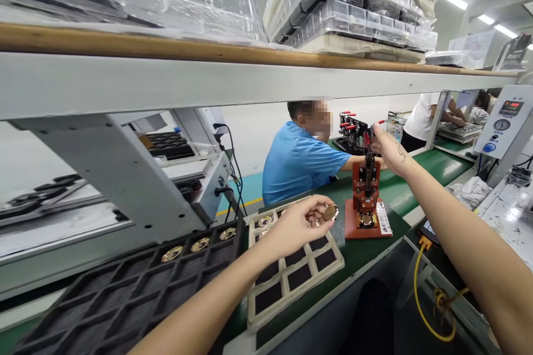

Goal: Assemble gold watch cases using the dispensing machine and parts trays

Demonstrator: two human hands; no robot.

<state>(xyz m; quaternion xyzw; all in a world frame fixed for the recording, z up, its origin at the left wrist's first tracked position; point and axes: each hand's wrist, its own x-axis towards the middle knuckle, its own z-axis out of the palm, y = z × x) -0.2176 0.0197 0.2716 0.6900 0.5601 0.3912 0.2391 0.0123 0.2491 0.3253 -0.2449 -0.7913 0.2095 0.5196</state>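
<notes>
Brass disc pinched in left hand grip over cream tray of discs; right hand clasps press lever.

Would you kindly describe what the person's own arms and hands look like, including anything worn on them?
Both forearms are bare as far as the view shows: no sleeves, gloves or watch. The left hand is ungloved; whether it wears a ring is unclear. The right hand is ungloved too, with a small dark tattoo at its wrist.
</notes>
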